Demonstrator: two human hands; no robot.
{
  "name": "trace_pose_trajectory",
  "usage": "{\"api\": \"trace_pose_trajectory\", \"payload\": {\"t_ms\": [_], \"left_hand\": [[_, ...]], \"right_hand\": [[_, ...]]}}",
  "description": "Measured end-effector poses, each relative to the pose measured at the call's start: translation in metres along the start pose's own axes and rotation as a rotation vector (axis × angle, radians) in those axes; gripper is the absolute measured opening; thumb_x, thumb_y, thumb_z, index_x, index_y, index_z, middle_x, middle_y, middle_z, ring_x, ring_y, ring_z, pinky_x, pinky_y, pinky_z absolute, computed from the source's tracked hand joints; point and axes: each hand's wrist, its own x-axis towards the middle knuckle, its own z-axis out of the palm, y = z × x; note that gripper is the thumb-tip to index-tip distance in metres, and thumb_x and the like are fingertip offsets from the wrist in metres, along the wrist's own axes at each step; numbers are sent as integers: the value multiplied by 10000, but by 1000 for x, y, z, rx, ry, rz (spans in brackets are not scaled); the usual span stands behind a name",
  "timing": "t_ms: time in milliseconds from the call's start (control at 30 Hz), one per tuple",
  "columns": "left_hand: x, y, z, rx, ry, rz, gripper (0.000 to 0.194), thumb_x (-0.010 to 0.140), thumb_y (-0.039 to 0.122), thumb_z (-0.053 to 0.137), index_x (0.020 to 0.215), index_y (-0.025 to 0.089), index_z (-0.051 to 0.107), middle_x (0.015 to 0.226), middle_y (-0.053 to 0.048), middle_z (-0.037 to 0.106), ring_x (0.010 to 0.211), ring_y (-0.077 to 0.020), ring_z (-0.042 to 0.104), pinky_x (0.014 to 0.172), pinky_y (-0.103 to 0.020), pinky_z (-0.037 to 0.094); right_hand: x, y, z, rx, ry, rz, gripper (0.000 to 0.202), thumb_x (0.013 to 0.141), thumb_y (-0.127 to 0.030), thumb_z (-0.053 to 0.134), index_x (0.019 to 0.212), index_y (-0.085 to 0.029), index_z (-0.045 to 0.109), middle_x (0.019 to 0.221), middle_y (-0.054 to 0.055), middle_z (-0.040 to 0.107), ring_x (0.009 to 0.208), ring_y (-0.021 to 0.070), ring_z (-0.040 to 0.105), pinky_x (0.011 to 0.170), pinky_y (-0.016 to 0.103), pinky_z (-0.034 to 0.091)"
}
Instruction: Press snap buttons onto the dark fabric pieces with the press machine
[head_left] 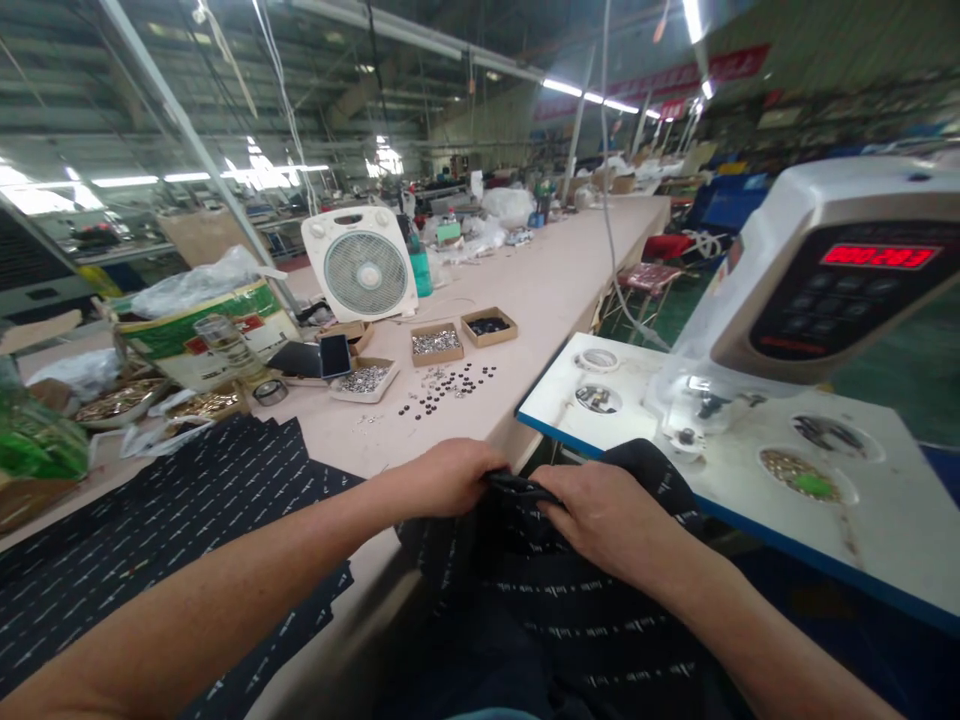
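Both my hands grip the folded edge of a black fabric piece (585,590) with rows of small white print. My left hand (450,475) pinches the edge on the left, and my right hand (600,510) holds it a short way to the right. The rest of the fabric hangs down over my lap, and part of it rests by the corner of the white machine table. To the right stands a snap-press machine (817,270) with a lit red display. Its press head (686,420) is close beyond my right hand.
A stack of the same printed fabric (150,540) covers the table's left side. Small boxes of metal parts (437,343) and black parts (489,326) stand ahead, with loose black snaps (442,390) scattered nearby. A white fan (361,265), a phone (334,355) and a glass jar (225,345) are behind.
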Motion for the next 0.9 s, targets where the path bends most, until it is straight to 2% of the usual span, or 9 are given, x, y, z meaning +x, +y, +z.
{"api": "trace_pose_trajectory", "payload": {"t_ms": [133,200,267,333,433,567,667,767,900], "left_hand": [[6,8,19,236,185,24,235,857,89,475,971,181,659,975,-84,682,960,-248,593,831,-361,473],[4,12,32,139,219,22,261,837,73,470,979,185,657,960,-75,674,941,-229,585,824,-341,468],[-1,17,44,-77,223,-2,292,787,59,480,984,187,653,947,-53,667,906,-198,584,804,-306,458],[-7,21,53,-334,163,-30,287,754,67,487,964,184,644,923,-22,659,860,-169,579,780,-277,447],[-14,24,61,-654,-16,-83,170,765,110,485,862,173,609,808,23,602,741,-130,524,677,-243,407],[-15,23,69,-956,-148,-201,66,792,187,525,754,154,568,696,39,495,662,-107,436,600,-241,337],[-16,24,74,-1174,-169,-312,158,805,291,623,773,136,623,673,30,528,652,-109,456,638,-253,373],[-18,26,73,-1361,-262,-386,311,731,394,780,863,127,692,751,-6,644,678,-123,547,722,-275,453],[-21,26,68,-1458,-368,-457,405,566,320,910,879,135,733,824,-28,722,702,-136,625,769,-282,510]], "right_hand": [[1,-2,6,-158,83,3,213,929,-92,475,904,-172,670,910,91,738,885,246,659,780,358,362],[-5,0,11,-154,97,14,200,925,-97,493,899,-177,674,906,89,731,889,245,650,794,360,359],[-13,3,16,-67,60,16,164,941,-160,527,862,-193,668,861,59,725,852,226,646,769,335,364],[-21,8,19,102,-24,30,168,947,-243,565,803,-205,644,803,16,712,790,195,641,708,294,365],[-31,14,22,390,-136,72,285,971,-347,540,732,-204,600,740,-23,670,711,157,613,638,254,358],[-34,16,26,564,-155,116,422,1013,-433,433,688,-196,565,677,-29,580,671,145,552,619,250,357],[-33,14,28,584,-157,133,459,1016,-454,409,670,-192,556,656,-27,548,650,140,525,609,251,354],[-31,14,29,595,-157,144,446,1007,-455,435,706,-186,623,696,-7,617,677,150,564,626,254,371],[-27,15,29,620,-153,152,400,990,-451,487,770,-193,699,745,4,695,714,160,616,653,255,394]]}}
